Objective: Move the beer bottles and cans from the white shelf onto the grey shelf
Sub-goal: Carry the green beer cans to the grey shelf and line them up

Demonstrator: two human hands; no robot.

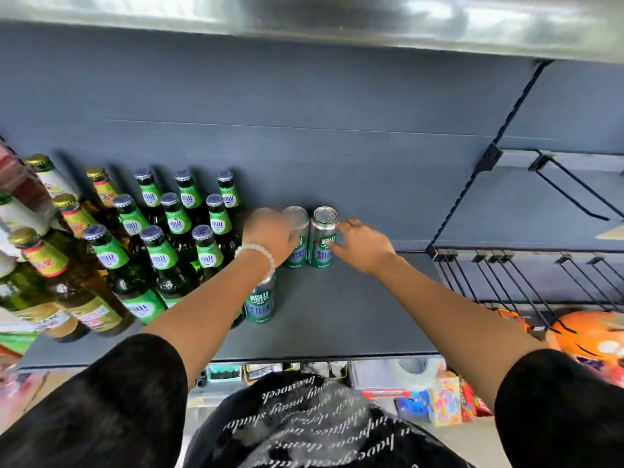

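Two hands are at work on the grey shelf [337, 315]. The left hand [270, 236], blurred, is wrapped round the upper part of a green can [297, 241]; whether the grip is firm cannot be told through the blur. The right hand [358, 244] has its fingertips curled against the side of the second can [323, 236], which stands upright just beside the first, both near the back panel. A third can [260, 300] stands nearer the front edge, partly hidden under the left wrist with its bead bracelet [258, 253].

Green-labelled bottles [169, 231] are lined up in rows to the left of the cans, with yellow-labelled bottles [67, 251] further left. The white shelf is not in view.

Handling, as judged: cans are thin-walled, smooth, probably full and fairly heavy for their size, so they are best taken round the body, mid-height, without squeezing. Bottles are glass, breakable and top-heavy; they are best gripped at the shoulder or body, not only the neck, and knocks against neighbours are to be avoided.

Shelf surface is flat, matte, bare to the right of the cans. Empty black hooks [506, 282] hang in the next bay, an orange toy [591, 336] below them, and packaged goods [439, 396] on a lower level.
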